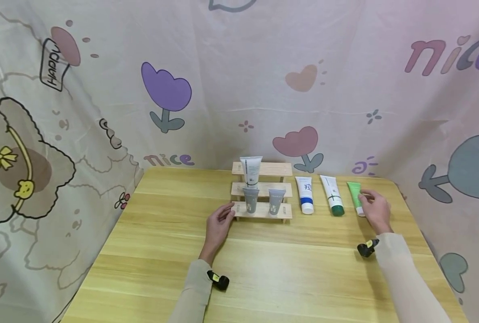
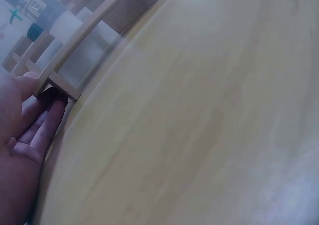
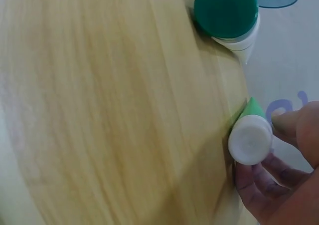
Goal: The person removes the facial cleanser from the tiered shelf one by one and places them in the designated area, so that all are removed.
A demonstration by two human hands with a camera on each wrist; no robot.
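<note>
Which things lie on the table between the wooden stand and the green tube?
Two tubes: a white-and-blue one nearer the wooden stand, then a green-capped white one nearer the green tube. The head view shows both.

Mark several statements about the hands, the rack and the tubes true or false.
1. The left hand grips the wooden rack. True.
2. The right hand is at the green tube. True.
3. Four tubes lie beside the rack. False: three do, the green tube, a blue-capped tube and a green-capped tube.
4. Two grey tubes stand on the rack. True.
5. The grey tubes touch. False: they stand apart.
6. The rack holds only grey tubes. False: a white tube stands there too.
</note>
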